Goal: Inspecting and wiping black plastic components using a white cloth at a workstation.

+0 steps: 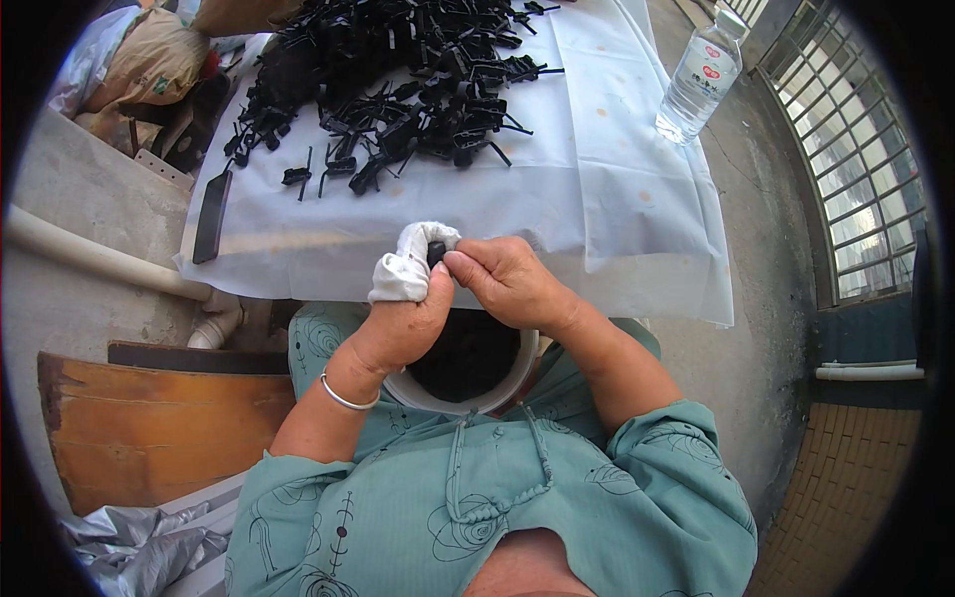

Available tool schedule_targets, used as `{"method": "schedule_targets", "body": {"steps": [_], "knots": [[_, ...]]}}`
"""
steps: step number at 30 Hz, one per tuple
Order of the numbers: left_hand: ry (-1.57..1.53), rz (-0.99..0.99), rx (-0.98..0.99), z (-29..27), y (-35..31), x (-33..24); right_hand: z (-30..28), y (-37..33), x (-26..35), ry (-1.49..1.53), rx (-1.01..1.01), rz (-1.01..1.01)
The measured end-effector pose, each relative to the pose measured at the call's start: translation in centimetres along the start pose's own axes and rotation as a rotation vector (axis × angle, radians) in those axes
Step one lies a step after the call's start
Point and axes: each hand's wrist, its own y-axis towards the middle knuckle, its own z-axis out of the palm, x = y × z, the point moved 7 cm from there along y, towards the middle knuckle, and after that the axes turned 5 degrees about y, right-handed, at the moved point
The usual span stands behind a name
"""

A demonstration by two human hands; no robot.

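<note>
Above a pale bucket [479, 404], two hands close on one small black piece [436, 253]

Just off the near edge of the table [637, 234], the black piece sits between the person's fingers, mostly hidden by them. The left hand [416, 316] is closed on it, thumb up against its lower end, with a white cloth [401, 277] bunched around the fingers; whether this is a glove or a loose rag cannot be told. The right hand [512, 284] meets it from the other side, thumb and forefinger pinched on its right edge.

A silvery bangle [348, 396] circles the left wrist. Directly below the hands, the bucket stands between the knees, its inside dark, the contents too dim to make out. The person wears a green patterned top [398, 502] with short sleeves.

Beyond the hands, a white sheet covers the table. A large heap of black parts [383, 85] with thin stems fills its far side, a few lying apart at the near fringe. A flat black bar [212, 217] lies by the left edge, and a clear bottle [699, 85] stands at the right. Farther left, a pale pipe [109, 256] runs above a brown board [164, 418].
</note>
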Motion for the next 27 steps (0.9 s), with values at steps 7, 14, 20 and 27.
{"method": "schedule_targets", "body": {"steps": [7,14,20,27], "knots": [[0.140,-0.061,0.115,-0.1,-1.1,-0.8,0.8,-0.2,-1.0,0.180,0.086,0.136],[0.613,0.049,-0.144,-6.4,2.9,1.9,-1.6,-0.4,-0.3,0.011,0.075,0.191],[0.787,0.136,-0.285,-6.5,6.2,5.5,-2.4,0.3,-1.0,-0.028,-0.082,0.121],[0.572,0.568,-0.168,-1.8,2.0,-1.0,-3.1,0.5,-1.8,0.168,-0.371,0.100]]}}
